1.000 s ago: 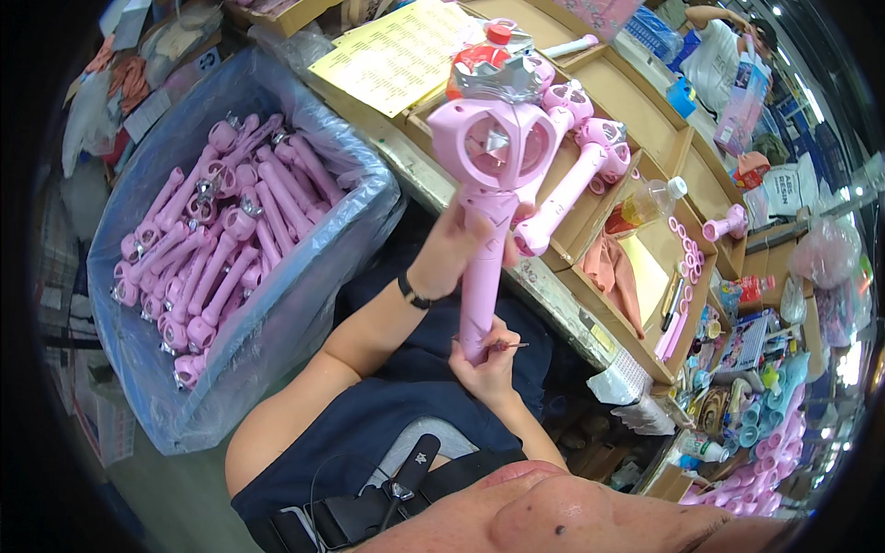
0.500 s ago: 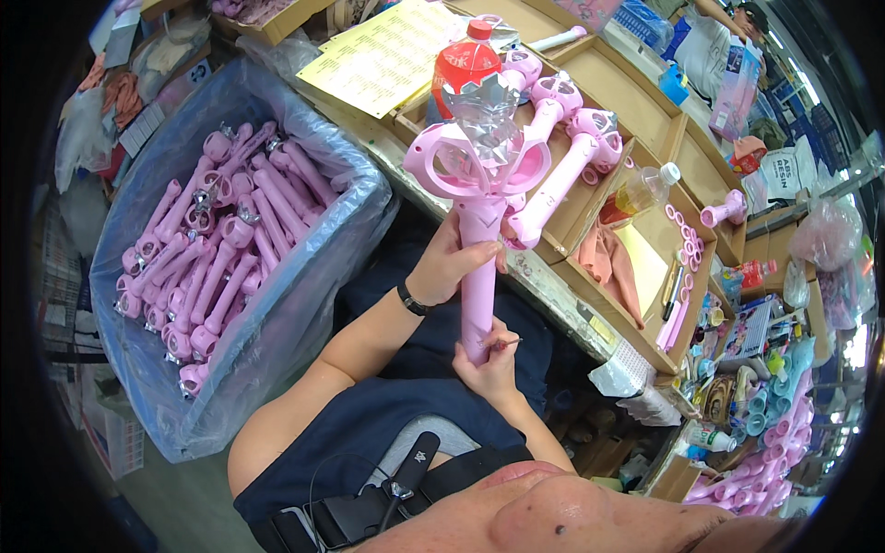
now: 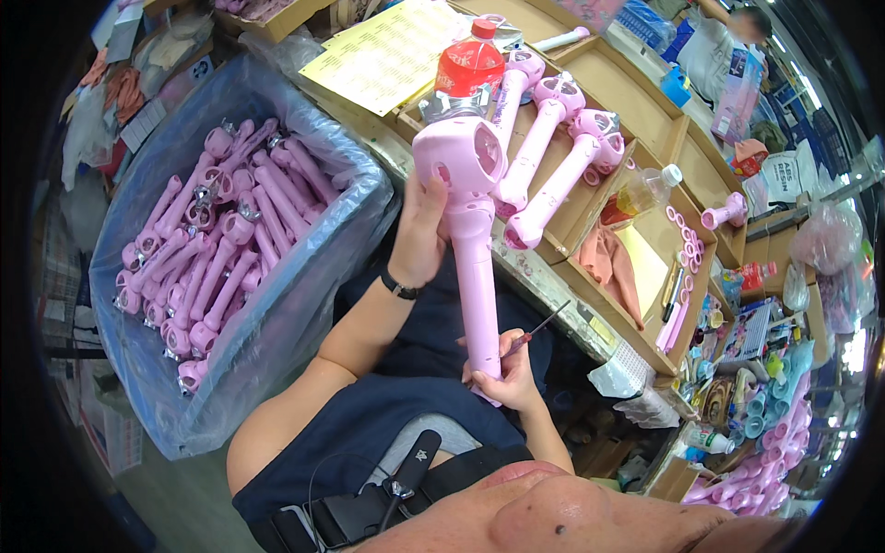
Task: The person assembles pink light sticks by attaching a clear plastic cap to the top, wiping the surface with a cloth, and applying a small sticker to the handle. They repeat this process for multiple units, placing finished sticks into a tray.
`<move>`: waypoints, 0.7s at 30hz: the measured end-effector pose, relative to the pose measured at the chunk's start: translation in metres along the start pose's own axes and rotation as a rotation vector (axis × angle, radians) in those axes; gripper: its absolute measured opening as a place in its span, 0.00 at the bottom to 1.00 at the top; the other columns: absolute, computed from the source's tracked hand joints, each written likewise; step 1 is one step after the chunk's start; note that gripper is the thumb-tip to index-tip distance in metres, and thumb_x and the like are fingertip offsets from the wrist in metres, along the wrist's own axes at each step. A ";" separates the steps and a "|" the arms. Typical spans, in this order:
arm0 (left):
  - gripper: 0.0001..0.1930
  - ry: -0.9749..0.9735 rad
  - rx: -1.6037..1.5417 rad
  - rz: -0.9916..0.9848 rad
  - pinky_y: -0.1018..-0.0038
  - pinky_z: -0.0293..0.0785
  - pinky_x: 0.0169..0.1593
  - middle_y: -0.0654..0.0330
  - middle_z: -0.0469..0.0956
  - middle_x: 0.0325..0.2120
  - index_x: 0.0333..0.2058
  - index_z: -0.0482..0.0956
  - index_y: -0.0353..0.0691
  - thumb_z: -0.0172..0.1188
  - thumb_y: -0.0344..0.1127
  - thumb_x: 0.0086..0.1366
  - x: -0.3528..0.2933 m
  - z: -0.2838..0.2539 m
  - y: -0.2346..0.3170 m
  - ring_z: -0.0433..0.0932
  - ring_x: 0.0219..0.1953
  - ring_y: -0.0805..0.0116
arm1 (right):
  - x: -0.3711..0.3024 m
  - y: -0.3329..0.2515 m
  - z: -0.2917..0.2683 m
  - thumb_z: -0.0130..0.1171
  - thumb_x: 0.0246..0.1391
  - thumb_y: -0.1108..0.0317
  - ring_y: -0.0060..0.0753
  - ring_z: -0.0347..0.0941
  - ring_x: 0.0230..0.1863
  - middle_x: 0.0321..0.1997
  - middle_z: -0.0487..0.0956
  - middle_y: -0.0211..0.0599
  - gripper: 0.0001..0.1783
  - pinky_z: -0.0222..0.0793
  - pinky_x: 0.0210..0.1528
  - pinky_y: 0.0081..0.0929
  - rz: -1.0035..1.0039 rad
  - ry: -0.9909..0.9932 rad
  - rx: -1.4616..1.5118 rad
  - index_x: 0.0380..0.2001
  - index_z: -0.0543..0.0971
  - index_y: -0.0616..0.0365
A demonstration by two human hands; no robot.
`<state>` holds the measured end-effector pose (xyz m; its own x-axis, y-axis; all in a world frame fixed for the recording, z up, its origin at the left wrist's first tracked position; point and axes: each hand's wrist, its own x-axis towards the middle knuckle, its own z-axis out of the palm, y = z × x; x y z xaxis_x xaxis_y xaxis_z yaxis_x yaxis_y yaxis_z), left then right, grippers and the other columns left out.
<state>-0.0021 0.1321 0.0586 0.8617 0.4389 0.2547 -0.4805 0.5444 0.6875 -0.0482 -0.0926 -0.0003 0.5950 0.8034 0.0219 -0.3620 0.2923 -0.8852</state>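
Observation:
I hold a pink plastic wand [image 3: 475, 267] upright before me. Its bulky head has round openings and a silvery faceted piece on top. My left hand [image 3: 422, 230] is closed around the neck just below the head, with some fingers hidden behind it. At the handle's bottom end, my right hand [image 3: 512, 376] grips the wand. Between the same hand's fingers sits a thin tool with a red handle [image 3: 520, 344] and a slim dark shaft, which looks like a small screwdriver. Its shaft points up and right, away from the wand.
At left, a bin lined with blue plastic [image 3: 355, 207] holds many similar wands. More pink wands [image 3: 551, 138] lie in cardboard trays [image 3: 636, 92] on the bench, beside a red-labelled bottle [image 3: 470, 69], yellow sheets [image 3: 387, 55] and a drink bottle [image 3: 641, 194]. Another person [image 3: 714, 51] is far right.
The wand has turned about its length, showing another side of its head, and sits slightly lower. In my right hand, the tool's shaft has swung into plain view, pointing up and right.

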 end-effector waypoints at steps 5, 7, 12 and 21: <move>0.30 0.104 0.391 0.147 0.76 0.71 0.49 0.52 0.66 0.51 0.59 0.55 0.31 0.57 0.32 0.62 0.013 -0.014 0.013 0.70 0.50 0.70 | -0.002 -0.010 -0.004 0.60 0.45 0.81 0.35 0.76 0.32 0.50 0.67 0.61 0.28 0.73 0.33 0.29 0.061 -0.053 0.105 0.38 0.54 0.44; 0.27 0.106 0.395 0.148 0.76 0.71 0.49 0.51 0.66 0.51 0.58 0.57 0.31 0.55 0.31 0.63 0.009 -0.015 0.014 0.70 0.49 0.70 | -0.002 -0.008 -0.006 0.60 0.45 0.81 0.35 0.76 0.32 0.50 0.67 0.61 0.28 0.74 0.33 0.29 0.070 -0.054 0.150 0.38 0.54 0.43; 0.24 0.022 0.043 0.086 0.73 0.70 0.52 0.56 0.68 0.51 0.58 0.58 0.31 0.51 0.33 0.66 0.004 -0.023 0.011 0.71 0.50 0.71 | 0.000 -0.013 -0.007 0.64 0.41 0.78 0.42 0.76 0.31 0.50 0.68 0.64 0.29 0.74 0.31 0.33 0.174 -0.079 0.460 0.38 0.56 0.47; 0.23 0.186 0.395 0.373 0.71 0.65 0.56 0.55 0.67 0.51 0.55 0.59 0.33 0.54 0.33 0.65 0.010 -0.017 0.013 0.71 0.50 0.67 | 0.012 -0.028 0.008 0.68 0.42 0.70 0.38 0.75 0.29 0.38 0.76 0.48 0.26 0.72 0.34 0.26 -0.094 0.356 -1.094 0.37 0.60 0.62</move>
<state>-0.0025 0.1556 0.0587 0.5849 0.6878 0.4298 -0.6186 0.0356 0.7849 -0.0370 -0.0868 0.0282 0.8182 0.5598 0.1312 0.4067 -0.4021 -0.8203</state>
